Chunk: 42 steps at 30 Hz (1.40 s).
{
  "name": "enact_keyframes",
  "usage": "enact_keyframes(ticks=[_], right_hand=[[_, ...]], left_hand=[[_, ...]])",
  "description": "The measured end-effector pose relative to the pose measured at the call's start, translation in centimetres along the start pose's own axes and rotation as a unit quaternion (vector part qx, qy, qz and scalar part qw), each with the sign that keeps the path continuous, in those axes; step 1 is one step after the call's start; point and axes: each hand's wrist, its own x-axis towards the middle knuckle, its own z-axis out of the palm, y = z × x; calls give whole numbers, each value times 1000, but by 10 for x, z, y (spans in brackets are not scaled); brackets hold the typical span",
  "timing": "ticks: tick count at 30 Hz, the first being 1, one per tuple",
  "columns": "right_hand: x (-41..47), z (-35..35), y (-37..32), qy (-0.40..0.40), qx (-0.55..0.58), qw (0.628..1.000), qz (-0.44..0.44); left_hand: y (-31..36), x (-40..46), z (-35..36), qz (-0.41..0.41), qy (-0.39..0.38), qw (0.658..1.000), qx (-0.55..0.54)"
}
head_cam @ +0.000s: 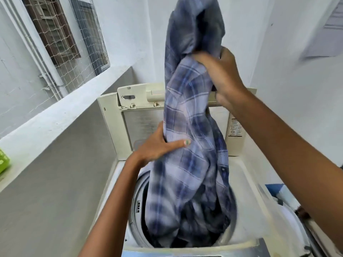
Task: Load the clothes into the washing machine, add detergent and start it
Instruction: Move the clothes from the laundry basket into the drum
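Observation:
A blue and white checked cloth (193, 138) hangs in a long bundle from above the frame down into the drum of a cream top-loading washing machine (248, 184). Its lower end lies bunched inside the drum opening (141, 206). My right hand (220, 75) grips the cloth high up, fingers curled into the fabric. My left hand (159, 145) holds the cloth's left side lower down, thumb stretched across the front, other fingers hidden behind it. The machine's lid (137, 112) stands upright at the back.
A white ledge (55, 117) runs along the left with a green packet (3, 160) at its near end. A netted window (61, 34) is above it. White walls close in behind and right. White and blue items (285, 197) sit right of the machine.

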Motion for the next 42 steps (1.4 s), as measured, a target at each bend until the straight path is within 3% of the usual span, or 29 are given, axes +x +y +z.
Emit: enact_keyframes(ticks=[2, 5, 7, 9, 11, 14, 18, 21, 23, 25, 26, 27, 28, 32, 38, 42], right_hand=[[0, 6, -6, -10, 4, 1000, -4], [-2, 5, -8, 14, -29, 998, -49], [-4, -2, -12, 48, -53, 990, -120], [-6, -7, -19, 73, -60, 979, -182], [-4, -9, -22, 90, -48, 972, -213], [-6, -8, -15, 80, -52, 978, -185], [-34, -9, 47, 101, -106, 986, -81], [-78, -22, 134, 43, -264, 963, 12], [-109, -47, 195, -108, -400, 901, 128], [-132, -71, 239, -346, -513, 755, 218], [-143, -81, 254, -426, -547, 675, 254], [-153, -88, 262, -467, -572, 614, 278], [-161, -95, 268, -476, -580, 593, 292], [-175, -109, 280, -424, -571, 632, 308], [-185, -128, 275, -324, -464, 772, 291], [-193, -150, 253, -242, -372, 855, 269]], left_hand=[[-7, 4, -1, 0, 83, 996, 17], [-6, 10, -15, 18, 248, 962, 115], [0, 10, -21, 81, 323, 939, 84], [7, 12, -21, 153, 343, 926, 38], [8, 16, -19, 183, 335, 924, 24], [-1, 21, -12, 155, 315, 936, 18], [-52, 26, 1, -21, 234, 968, 89], [-117, 23, 13, -166, 68, 947, 265], [-155, 11, 24, -216, -62, 930, 292], [-184, -7, 37, -268, -124, 918, 264], [-196, -15, 42, -287, -136, 915, 248], [-203, -23, 47, -302, -134, 917, 224], [-207, -30, 50, -319, -128, 918, 199], [-214, -39, 65, -333, -111, 922, 161], [-207, -30, 99, -278, -120, 942, 142], [-185, -18, 134, -195, -93, 968, 127]])
